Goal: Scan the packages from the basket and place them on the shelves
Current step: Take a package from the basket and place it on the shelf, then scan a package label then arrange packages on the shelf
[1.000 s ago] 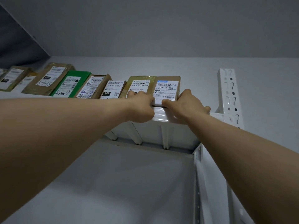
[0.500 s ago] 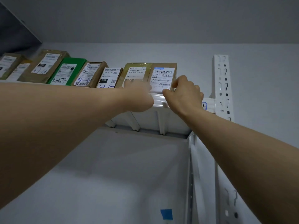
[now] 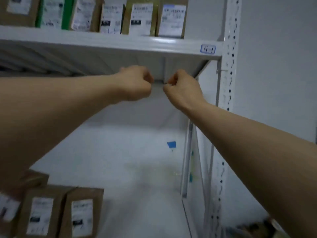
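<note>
Both hands have come down from the top shelf point(image 3: 103, 43) and are now just below its front edge. The left hand point(image 3: 135, 83) and the right hand point(image 3: 181, 88) have curled fingers and, as far as the blur allows, hold nothing. The last package point(image 3: 173, 18) stands free at the row's right end. I judge this placement finished.

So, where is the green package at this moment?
In the head view, the green package stands on the upper shelf, at top left, directly left of a brown package.
</note>
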The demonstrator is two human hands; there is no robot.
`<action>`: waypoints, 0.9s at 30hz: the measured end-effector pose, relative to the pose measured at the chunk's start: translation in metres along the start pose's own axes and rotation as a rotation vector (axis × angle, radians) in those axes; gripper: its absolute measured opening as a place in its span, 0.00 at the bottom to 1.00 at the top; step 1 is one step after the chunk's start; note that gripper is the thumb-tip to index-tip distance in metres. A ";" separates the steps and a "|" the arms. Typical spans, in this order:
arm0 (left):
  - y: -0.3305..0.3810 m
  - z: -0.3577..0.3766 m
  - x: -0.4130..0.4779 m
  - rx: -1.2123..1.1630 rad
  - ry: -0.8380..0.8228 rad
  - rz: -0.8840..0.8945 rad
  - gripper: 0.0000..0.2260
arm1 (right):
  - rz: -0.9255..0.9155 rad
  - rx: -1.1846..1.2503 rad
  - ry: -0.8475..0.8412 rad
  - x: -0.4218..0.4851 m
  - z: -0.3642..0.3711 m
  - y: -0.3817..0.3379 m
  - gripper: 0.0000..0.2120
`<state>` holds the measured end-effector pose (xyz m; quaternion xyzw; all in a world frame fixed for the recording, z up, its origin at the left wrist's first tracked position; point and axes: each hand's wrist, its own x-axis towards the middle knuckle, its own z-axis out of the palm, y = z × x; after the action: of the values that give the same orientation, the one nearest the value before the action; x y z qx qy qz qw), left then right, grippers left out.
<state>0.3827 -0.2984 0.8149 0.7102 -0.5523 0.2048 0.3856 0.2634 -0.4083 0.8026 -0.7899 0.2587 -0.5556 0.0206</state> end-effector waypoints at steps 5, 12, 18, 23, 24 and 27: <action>-0.054 0.039 -0.114 0.140 -0.286 0.049 0.20 | 0.290 0.051 -0.280 -0.147 0.040 0.032 0.07; -0.154 0.147 -0.290 -0.012 -0.708 -0.210 0.17 | 0.703 0.056 -0.758 -0.375 0.094 0.084 0.09; -0.223 0.240 -0.443 -0.169 -0.973 -0.632 0.16 | 0.975 0.111 -1.141 -0.527 0.155 0.108 0.03; -0.259 0.295 -0.545 -0.243 -1.080 -0.965 0.12 | 1.106 0.127 -1.336 -0.621 0.193 0.139 0.09; -0.264 0.304 -0.566 -0.240 -1.080 -1.026 0.09 | 1.135 0.132 -1.367 -0.639 0.199 0.146 0.08; -0.282 0.329 -0.626 -0.265 -1.062 -1.181 0.08 | 1.213 0.124 -1.431 -0.690 0.219 0.168 0.10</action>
<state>0.4124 -0.1350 0.0718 0.8357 -0.2148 -0.4652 0.1974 0.2209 -0.3118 0.0666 -0.6714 0.5221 0.1549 0.5026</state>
